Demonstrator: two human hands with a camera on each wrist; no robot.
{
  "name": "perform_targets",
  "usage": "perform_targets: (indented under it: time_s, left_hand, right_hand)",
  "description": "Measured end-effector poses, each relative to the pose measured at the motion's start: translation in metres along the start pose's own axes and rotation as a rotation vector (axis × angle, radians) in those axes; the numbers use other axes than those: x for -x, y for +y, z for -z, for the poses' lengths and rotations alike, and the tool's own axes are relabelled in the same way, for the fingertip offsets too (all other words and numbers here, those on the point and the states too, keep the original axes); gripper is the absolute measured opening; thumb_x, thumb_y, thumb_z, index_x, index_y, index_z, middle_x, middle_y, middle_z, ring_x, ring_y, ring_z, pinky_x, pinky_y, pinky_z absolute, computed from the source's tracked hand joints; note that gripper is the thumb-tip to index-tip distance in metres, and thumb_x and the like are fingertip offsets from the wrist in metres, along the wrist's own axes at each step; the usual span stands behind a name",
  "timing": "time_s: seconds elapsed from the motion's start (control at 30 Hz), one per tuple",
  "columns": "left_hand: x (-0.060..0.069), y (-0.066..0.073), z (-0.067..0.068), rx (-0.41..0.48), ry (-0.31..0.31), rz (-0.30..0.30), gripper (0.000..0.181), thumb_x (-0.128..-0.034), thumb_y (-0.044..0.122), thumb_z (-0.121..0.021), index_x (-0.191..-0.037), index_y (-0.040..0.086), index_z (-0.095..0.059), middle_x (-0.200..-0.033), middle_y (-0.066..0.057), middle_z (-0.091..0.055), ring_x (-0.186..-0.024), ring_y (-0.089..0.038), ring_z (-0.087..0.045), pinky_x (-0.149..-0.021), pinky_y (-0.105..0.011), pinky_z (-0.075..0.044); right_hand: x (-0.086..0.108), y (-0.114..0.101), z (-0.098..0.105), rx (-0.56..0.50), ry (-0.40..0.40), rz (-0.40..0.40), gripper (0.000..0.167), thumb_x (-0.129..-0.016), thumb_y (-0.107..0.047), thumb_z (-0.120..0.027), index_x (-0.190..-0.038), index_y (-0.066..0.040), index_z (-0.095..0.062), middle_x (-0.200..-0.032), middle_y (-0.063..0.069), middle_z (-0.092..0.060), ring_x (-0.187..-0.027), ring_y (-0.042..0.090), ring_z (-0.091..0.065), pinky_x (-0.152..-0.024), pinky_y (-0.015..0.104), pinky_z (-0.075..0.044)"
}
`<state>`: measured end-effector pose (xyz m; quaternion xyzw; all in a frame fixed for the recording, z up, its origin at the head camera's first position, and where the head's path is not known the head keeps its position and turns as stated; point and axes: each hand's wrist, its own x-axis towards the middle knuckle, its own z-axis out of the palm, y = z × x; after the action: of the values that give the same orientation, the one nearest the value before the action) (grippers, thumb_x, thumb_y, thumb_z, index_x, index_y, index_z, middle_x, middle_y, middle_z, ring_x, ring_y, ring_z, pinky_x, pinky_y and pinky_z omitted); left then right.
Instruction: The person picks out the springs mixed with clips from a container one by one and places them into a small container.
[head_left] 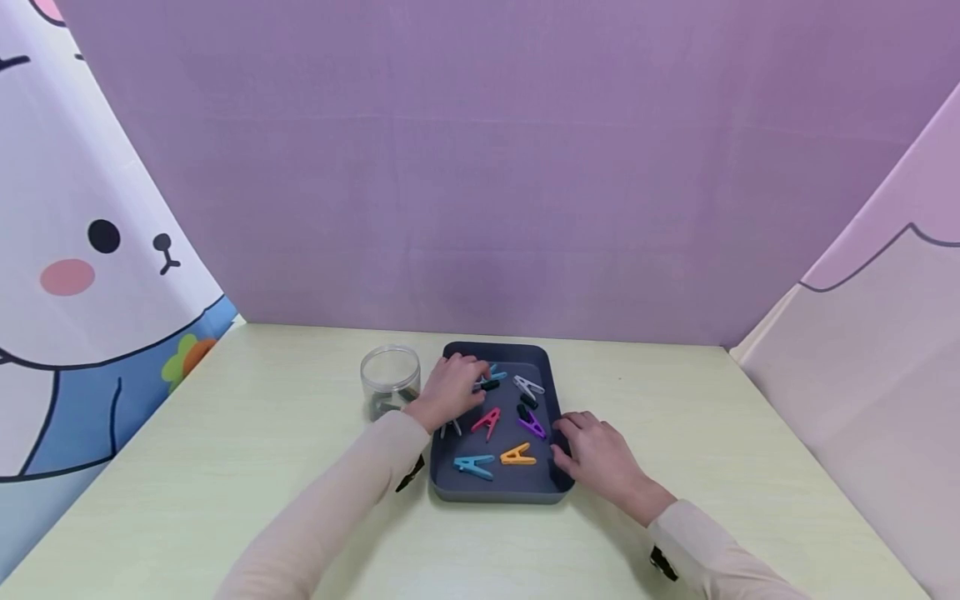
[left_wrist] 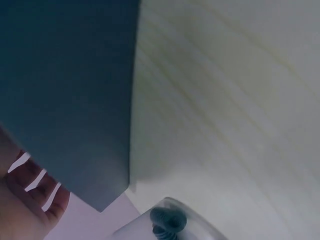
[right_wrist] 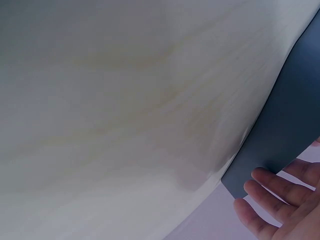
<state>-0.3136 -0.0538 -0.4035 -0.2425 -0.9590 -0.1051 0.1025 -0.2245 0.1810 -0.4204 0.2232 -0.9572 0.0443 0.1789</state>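
A dark grey tray [head_left: 495, 487] on the table holds several plastic clothespins: a light blue clothespin [head_left: 473, 466], an orange clothespin [head_left: 518, 454], a red clothespin [head_left: 487, 422], a purple clothespin [head_left: 532, 424] and a white clothespin [head_left: 528, 386]. Over the tray's far left part is my left hand [head_left: 448, 392], thumb and fingertips apart. Beside those fingertips lie another blue clothespin [head_left: 497, 376] and a small black piece [head_left: 491, 385]; contact is too small to tell. My right hand [head_left: 600, 454] touches the tray's right wall with its fingers loosely bent.
A clear round jar [head_left: 390, 367] with dark pieces low inside stands left of the tray, close to my left wrist. More small black pieces [head_left: 528, 402] lie among the clothespins. A purple cloth [head_left: 480, 183] hangs behind the pale table [head_left: 660, 383].
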Motion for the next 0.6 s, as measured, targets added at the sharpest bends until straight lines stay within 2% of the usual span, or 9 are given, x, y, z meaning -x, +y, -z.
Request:
perform_targets:
  time_s: [0.6]
  left_hand:
    - [-0.01, 0.001, -0.02, -0.059, 0.005, 0.002, 0.023, -0.0818, 0.026, -0.066, -0.103, 0.018, -0.063, -0.1, 0.0, -0.064, -0.089, -0.021, -0.054, -0.075, -0.036, -0.042]
  right_hand:
    - [0.0, 0.0, 0.0, -0.002, -0.013, -0.013, 0.029, -0.079, -0.029, -0.065, -0.099, -0.008, -0.065, -0.103, 0.006, -0.065, -0.095, 0.021, -0.059, -0.076, 0.038, -0.051]
